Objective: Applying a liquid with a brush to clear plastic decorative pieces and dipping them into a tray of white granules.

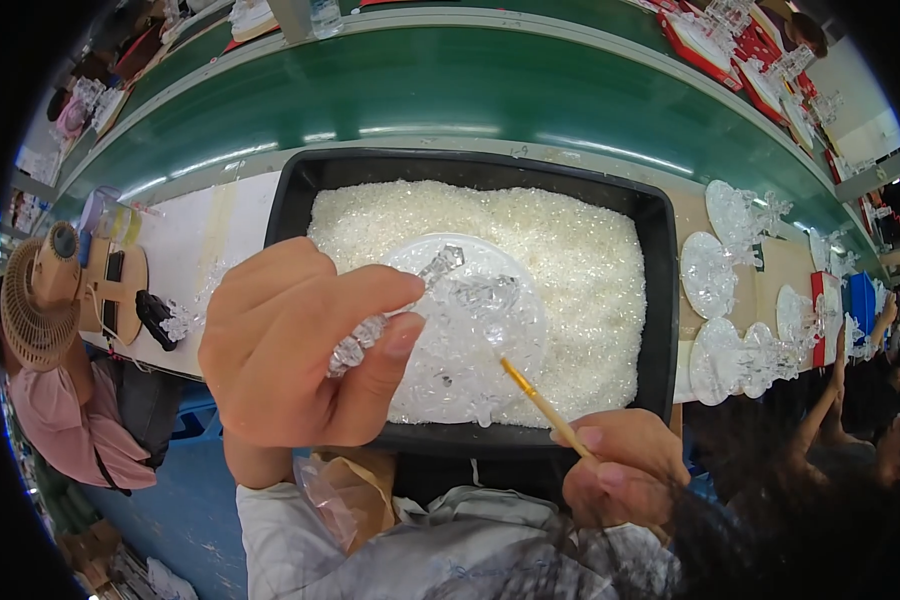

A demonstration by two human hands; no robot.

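Note:
My left hand [290,345] grips a clear, faceted plastic ornament [450,320] with a round plate-like base, held tilted over a black tray [660,300]. The tray is filled with small white translucent granules [580,260]. My right hand [625,470] pinches a thin yellow stick [540,400] by its lower end. The stick's tip points up-left and touches the ornament's lower right edge. Both hands hover at the tray's near edge.
Several finished clear ornaments [735,290] stand on the beige worktop right of the tray. A green conveyor belt [450,85] runs behind. A small fan [40,300] and a seated person in pink [70,420] are at left; red boxes [730,45] lie far right.

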